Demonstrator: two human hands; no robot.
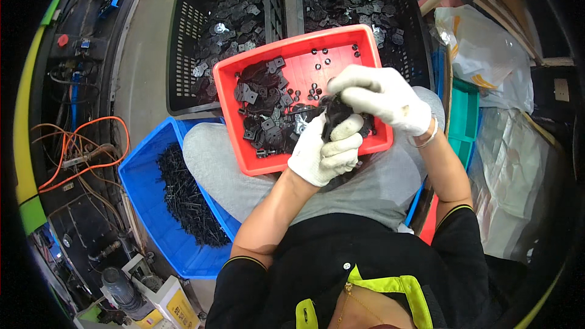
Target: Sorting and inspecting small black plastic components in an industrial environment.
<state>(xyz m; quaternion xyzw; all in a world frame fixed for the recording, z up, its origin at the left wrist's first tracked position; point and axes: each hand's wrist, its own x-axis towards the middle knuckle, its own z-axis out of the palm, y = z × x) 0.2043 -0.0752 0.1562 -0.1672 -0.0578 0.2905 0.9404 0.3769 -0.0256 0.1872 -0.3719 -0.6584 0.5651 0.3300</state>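
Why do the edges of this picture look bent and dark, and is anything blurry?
Head view: a fisheye lens bows straight lines near the rim, like the black basket, and leaves black corners. Lighting is even, with slight sheen on the red tray. The gloved left hand and right hand look sharp.

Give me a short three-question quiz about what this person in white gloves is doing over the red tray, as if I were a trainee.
1. True or false: the red plastic tray rests on the person's lap.
2. Which container lies by the person's left knee? A) a blue plastic bin of thin black sticks B) a white metal bucket C) a brown wooden box
3. What do the white-gloved left hand and white-gloved right hand hold between them?

Key
1. True: it sits across the grey-clad thighs.
2. A
3. A small black flat part, like the black plates heaped in the tray; the two black mesh crates beyond hold more.
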